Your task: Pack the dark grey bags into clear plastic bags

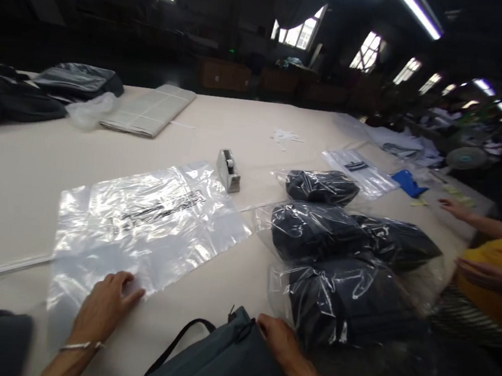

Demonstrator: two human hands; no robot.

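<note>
Four bundles (356, 298) are lying plastic-wrapped at right; one bag (220, 361) is waiting unwrapped at bottom centre, the right hand (278, 338) pinching its corner, the left hand (104, 304) resting, loosely spread, on flat plastic (151, 218) left of centre.

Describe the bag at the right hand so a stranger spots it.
On the pale table, find the near edge between the left hand and the plastic-wrapped bags. There, the dark bag has a black strap on its left and the right hand at its corner; unlike those neighbours, no plastic covers it.
</note>
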